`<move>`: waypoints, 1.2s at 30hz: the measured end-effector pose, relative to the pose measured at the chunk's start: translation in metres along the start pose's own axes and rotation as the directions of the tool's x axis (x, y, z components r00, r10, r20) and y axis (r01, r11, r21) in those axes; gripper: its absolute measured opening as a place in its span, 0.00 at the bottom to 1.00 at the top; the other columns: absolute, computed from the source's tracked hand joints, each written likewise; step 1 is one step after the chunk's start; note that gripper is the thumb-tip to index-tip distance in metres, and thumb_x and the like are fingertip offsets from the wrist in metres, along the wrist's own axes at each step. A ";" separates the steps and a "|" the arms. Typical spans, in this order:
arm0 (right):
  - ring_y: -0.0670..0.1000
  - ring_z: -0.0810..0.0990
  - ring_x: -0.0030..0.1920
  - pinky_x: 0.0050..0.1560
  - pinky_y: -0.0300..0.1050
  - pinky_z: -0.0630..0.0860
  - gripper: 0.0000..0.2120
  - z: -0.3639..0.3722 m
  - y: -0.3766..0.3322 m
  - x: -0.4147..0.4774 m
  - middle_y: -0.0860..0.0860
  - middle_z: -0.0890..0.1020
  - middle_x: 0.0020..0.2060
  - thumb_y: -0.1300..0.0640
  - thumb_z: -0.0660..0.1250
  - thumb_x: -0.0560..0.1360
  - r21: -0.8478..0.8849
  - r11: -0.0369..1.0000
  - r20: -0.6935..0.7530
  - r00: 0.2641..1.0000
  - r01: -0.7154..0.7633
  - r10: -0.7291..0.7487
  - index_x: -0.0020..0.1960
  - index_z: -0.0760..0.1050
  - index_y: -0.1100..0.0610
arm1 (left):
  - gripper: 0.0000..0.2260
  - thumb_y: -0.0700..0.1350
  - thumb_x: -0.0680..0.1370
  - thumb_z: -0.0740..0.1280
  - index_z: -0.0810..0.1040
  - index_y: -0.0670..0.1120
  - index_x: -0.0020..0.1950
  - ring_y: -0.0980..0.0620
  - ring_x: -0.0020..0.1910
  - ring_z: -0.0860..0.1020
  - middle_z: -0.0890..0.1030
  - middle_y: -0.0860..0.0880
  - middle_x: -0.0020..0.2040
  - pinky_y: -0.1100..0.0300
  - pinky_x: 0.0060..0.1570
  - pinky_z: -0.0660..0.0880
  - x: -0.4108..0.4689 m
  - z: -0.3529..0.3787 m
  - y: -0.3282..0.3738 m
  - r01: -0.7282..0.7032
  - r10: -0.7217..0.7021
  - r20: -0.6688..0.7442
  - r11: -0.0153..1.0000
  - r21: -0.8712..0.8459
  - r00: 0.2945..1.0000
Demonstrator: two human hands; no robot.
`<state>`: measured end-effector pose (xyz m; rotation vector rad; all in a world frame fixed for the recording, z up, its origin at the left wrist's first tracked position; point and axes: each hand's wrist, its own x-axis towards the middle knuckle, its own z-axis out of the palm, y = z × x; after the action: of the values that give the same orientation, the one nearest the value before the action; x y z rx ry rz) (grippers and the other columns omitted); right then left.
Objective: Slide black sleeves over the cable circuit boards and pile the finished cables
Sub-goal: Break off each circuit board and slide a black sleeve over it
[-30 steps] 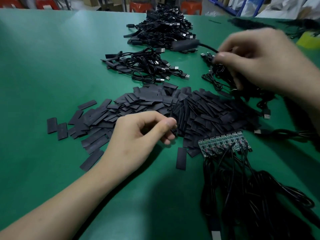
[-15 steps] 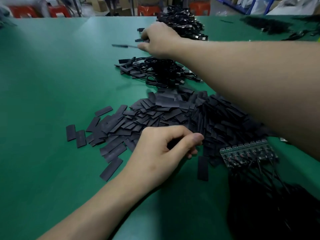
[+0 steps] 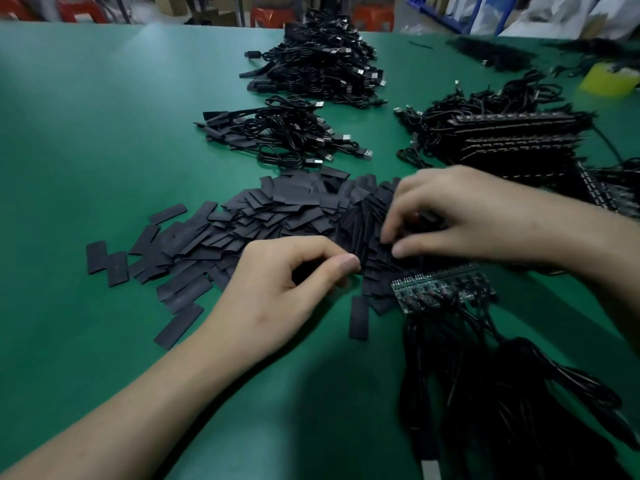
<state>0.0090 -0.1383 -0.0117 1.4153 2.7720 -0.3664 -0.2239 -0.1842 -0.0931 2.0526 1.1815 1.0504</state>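
Green table (image 3: 86,133) stretching away
A yellow roll (image 3: 609,79) is lying far right; red stools (image 3: 375,17) are standing beyond.

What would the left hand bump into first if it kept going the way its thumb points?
Most likely the pile of black sleeves: the left hand points rightward and its thumb tip sits at the pile's edge. Just past that are the fingertips of the right hand, though depth is hard to judge.

Flat black sleeves (image 3: 277,216) lie heaped mid-table. A row of green circuit boards (image 3: 440,285), cables attached, lies just beside them. Finished cables (image 3: 287,133) lie piled beyond.
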 end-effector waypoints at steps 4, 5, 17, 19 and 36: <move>0.40 0.70 0.54 0.58 0.44 0.71 0.18 0.022 0.008 -0.030 0.38 0.75 0.48 0.33 0.67 0.69 -0.025 0.999 0.011 1.000 -0.019 0.020 0.53 0.83 0.41 | 0.09 0.53 0.81 0.68 0.85 0.54 0.44 0.61 0.39 0.81 0.84 0.61 0.40 0.73 0.38 0.70 -0.001 0.001 0.003 -0.023 0.023 -0.007 0.999 0.037 1.000; 0.40 0.69 0.54 0.58 0.44 0.71 0.17 0.026 0.009 -0.032 0.38 0.75 0.49 0.34 0.68 0.69 -0.032 0.999 -0.001 1.000 -0.019 0.019 0.53 0.82 0.41 | 0.09 0.53 0.80 0.68 0.85 0.54 0.44 0.61 0.39 0.81 0.84 0.61 0.40 0.71 0.38 0.71 -0.001 0.002 0.004 -0.021 0.022 -0.005 0.999 0.039 1.000; 0.43 0.82 0.40 0.45 0.42 0.78 0.05 0.026 -0.007 -0.031 0.44 0.83 0.39 0.52 0.76 0.72 0.485 0.874 -0.203 0.971 -0.015 0.130 0.43 0.80 0.47 | 0.10 0.58 0.78 0.69 0.86 0.56 0.43 0.62 0.41 0.82 0.85 0.61 0.40 0.67 0.42 0.74 -0.006 0.008 0.019 -0.023 0.020 0.072 0.999 0.046 0.997; 0.43 0.82 0.41 0.47 0.44 0.79 0.05 0.034 -0.009 -0.028 0.45 0.83 0.38 0.53 0.77 0.72 0.523 0.852 -0.258 0.952 -0.007 0.167 0.43 0.81 0.47 | 0.11 0.60 0.76 0.71 0.85 0.56 0.39 0.61 0.33 0.78 0.84 0.58 0.35 0.68 0.36 0.72 -0.007 0.010 0.021 0.052 -0.050 0.104 0.999 -0.009 0.993; 0.38 0.82 0.44 0.47 0.36 0.74 0.05 0.049 -0.022 -0.034 0.37 0.84 0.38 0.45 0.73 0.72 0.491 0.871 -0.347 0.917 0.000 0.196 0.43 0.85 0.45 | 0.09 0.50 0.68 0.77 0.87 0.46 0.43 0.56 0.34 0.80 0.86 0.48 0.37 0.67 0.38 0.75 -0.004 0.015 0.023 0.215 -0.222 0.025 0.904 -0.370 0.975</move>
<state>0.0066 -0.1883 -0.0513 1.9168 3.0277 -0.9299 -0.2025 -0.1991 -0.0852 1.5832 1.0945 1.0878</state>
